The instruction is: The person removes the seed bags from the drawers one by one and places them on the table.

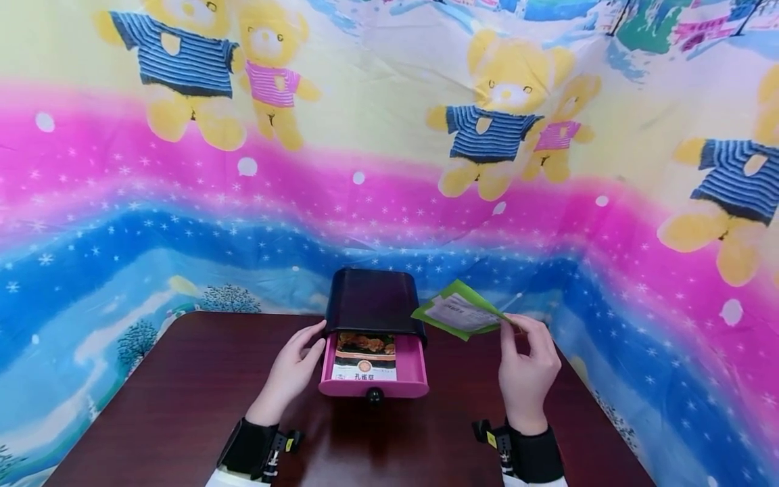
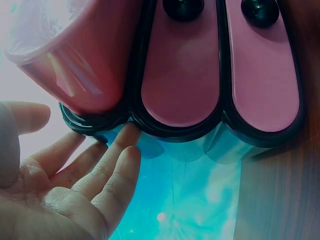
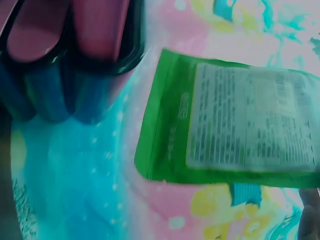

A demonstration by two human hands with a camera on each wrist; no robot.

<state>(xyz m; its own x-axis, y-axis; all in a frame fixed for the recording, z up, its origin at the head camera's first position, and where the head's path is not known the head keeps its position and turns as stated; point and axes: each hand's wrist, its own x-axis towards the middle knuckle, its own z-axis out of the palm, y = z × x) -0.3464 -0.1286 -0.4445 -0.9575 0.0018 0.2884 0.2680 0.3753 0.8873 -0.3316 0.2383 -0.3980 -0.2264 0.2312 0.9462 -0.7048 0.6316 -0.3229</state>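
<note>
A black drawer unit [image 1: 372, 294] with pink drawers and round black knobs stands on the table. Its top drawer [image 1: 415, 368] is pulled out, and a printed packet [image 1: 365, 355] with an orange flower picture and Chinese characters lies inside. Relaxed fingers of my left hand [image 1: 293, 368] rest at the unit's left edge; in the left wrist view the fingertips [image 2: 131, 131] touch the black frame. Right of the unit, my right hand [image 1: 531, 372] pinches a green packet [image 1: 459, 311] by one corner, above the table. A white label panel of small print [image 3: 250, 117] covers much of the packet's visible face.
The dark reddish-brown table [image 1: 201, 379] extends to both sides of the unit. Behind and around it hangs a colourful cloth [image 1: 365, 203] printed with bears and snowflakes. In the left wrist view, two lower drawers [image 2: 180, 80] are closed.
</note>
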